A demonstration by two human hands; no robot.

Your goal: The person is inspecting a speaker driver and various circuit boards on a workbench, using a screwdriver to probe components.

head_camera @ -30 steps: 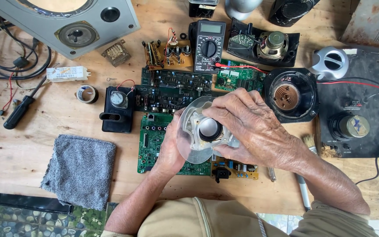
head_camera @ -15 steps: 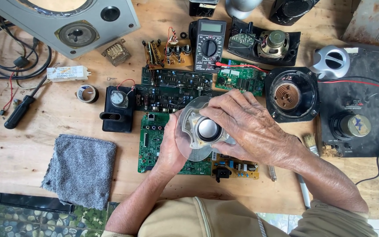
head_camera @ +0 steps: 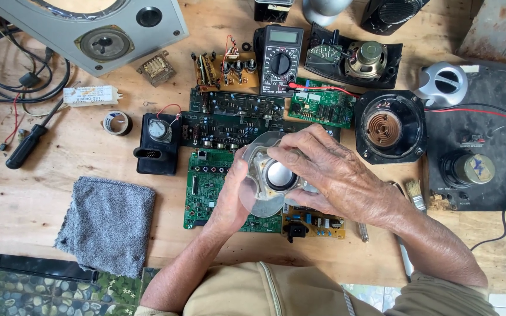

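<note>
- Two hands hold one small speaker (head_camera: 272, 178) above the green circuit board (head_camera: 209, 190), which serves as the landmark here.
- The speaker is round, with a pale see-through cone around the rim, a grey metal frame and a shiny silver magnet at its middle.
- The left hand (head_camera: 232, 196) comes up from below the board's right half; its grip is closed on the speaker's left edge, thumb laid on the frame, the other fingers hidden beneath.
- The right hand (head_camera: 329, 175) lies to the right of the board; its fingers curl over the speaker's top and right side, pressed onto the frame and not spread.
- The speaker is held off the worktop (head_camera: 42, 193), over the board's right edge, with the magnet side turned up to the camera and the cone facing down.
- It is round, so no long axis shows; the disc lies nearly flat, tipped slightly to the left.
- Left of the board lies a grey cloth (head_camera: 106, 225); up and left of it stands a small black box (head_camera: 158, 143).
- Well above the board sits a black meter (head_camera: 281, 58); to the right, past the right hand, rests a large black speaker (head_camera: 389, 127).
</note>
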